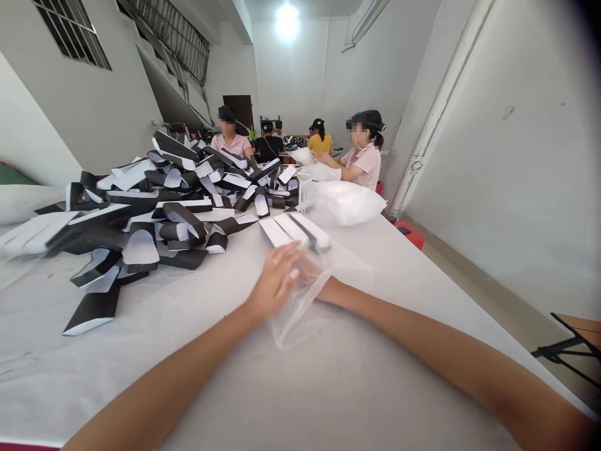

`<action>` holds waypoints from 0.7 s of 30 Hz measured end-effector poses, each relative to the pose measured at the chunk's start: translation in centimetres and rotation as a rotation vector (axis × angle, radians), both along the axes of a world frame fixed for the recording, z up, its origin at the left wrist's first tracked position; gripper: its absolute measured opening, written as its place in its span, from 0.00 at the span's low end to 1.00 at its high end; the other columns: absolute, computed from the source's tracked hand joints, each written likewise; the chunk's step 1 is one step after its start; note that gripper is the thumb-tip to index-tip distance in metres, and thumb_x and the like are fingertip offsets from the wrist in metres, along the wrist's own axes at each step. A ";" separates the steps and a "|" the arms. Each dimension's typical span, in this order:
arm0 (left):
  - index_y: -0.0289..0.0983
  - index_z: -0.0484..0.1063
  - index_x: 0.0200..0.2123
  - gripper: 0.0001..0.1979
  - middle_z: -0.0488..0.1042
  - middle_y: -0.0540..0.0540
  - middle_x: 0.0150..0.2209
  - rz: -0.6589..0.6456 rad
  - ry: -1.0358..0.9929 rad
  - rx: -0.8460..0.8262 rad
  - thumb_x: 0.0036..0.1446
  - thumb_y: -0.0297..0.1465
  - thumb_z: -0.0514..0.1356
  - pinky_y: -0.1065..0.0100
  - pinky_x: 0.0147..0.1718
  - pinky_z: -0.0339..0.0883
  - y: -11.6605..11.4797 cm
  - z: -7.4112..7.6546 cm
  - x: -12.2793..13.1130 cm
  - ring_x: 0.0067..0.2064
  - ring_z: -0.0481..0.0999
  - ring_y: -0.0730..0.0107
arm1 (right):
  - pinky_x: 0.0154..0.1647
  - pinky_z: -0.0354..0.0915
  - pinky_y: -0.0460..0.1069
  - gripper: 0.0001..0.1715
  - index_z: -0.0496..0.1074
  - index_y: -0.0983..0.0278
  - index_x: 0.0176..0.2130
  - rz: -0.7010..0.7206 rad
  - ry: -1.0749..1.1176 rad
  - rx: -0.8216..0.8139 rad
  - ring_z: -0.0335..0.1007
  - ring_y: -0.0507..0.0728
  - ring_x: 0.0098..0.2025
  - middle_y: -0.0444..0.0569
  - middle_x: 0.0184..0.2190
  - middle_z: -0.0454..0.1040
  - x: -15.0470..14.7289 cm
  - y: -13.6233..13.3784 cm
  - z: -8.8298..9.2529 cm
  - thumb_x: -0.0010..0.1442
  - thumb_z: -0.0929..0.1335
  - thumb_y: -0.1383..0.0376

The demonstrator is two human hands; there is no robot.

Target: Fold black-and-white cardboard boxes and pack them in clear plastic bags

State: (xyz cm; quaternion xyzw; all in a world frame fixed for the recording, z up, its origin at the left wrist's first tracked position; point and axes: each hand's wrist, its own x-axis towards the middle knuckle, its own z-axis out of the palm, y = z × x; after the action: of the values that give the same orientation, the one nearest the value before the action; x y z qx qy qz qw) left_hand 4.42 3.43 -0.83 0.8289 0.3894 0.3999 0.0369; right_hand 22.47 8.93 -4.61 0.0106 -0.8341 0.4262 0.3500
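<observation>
My left hand [277, 280] rests at the top of a clear plastic bag [300, 307], with its fingers gripping the bag's upper edge. My right hand [307, 269] lies behind the film, seen dimly, so its grip is hidden. A few black-backed white strips [291, 229] lie just beyond my fingers. To the left spreads a large heap of folded black-and-white pieces [159, 207], possibly card or foam. Their exact material is hard to tell.
A long white-covered table [375, 263] runs ahead, with a bulging plastic bag [340, 202] at its far right. Several seated co-workers [361, 156] work along it. A wall stands to the right, with a red stool [408, 233] by the table and a black stand [568, 347] at lower right.
</observation>
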 end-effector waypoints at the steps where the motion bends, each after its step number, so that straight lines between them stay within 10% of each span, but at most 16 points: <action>1: 0.42 0.62 0.60 0.20 0.59 0.43 0.64 0.095 0.006 0.052 0.68 0.35 0.45 0.50 0.63 0.49 1.0 0.4 -1.2 0.65 0.55 0.56 | 0.65 0.47 0.61 0.32 0.51 0.55 0.67 -0.098 -0.037 -0.007 0.39 0.64 0.70 0.46 0.66 0.56 0.7 -0.1 0.2 0.66 0.59 0.66; 8: 0.30 0.48 0.67 0.38 0.49 0.31 0.67 0.939 0.360 -0.124 0.56 0.31 0.58 0.47 0.52 0.64 8.5 0.4 -10.7 0.64 0.53 0.41 | 0.62 0.59 0.58 0.27 0.65 0.57 0.60 -0.413 -0.528 0.320 0.61 0.60 0.61 0.51 0.61 0.65 4.7 -4.6 0.9 0.63 0.60 0.72; 14: 0.32 0.42 0.68 0.39 0.48 0.28 0.67 1.148 0.368 -0.313 0.61 0.45 0.50 0.48 0.45 0.68 12.8 0.1 -13.5 0.62 0.58 0.37 | 0.59 0.61 0.56 0.25 0.69 0.58 0.55 -0.417 -0.460 0.370 0.63 0.59 0.58 0.50 0.56 0.69 4.4 -4.4 0.9 0.61 0.60 0.74; 21: 0.26 0.60 0.58 0.28 0.69 0.24 0.52 1.124 0.386 -0.389 0.60 0.40 0.53 0.47 0.41 0.68 13.8 1.7 -13.1 0.47 0.74 0.37 | 0.56 0.62 0.53 0.26 0.71 0.58 0.51 -0.379 -0.443 0.348 0.65 0.57 0.54 0.49 0.52 0.71 4.5 -4.4 1.4 0.59 0.60 0.77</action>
State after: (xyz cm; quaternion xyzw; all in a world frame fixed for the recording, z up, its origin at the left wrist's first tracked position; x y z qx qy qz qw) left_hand -8.72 17.28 0.88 0.5328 0.8312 0.1231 -0.1001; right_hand 26.93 4.56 -3.16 -0.1780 -0.9373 0.1966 0.2261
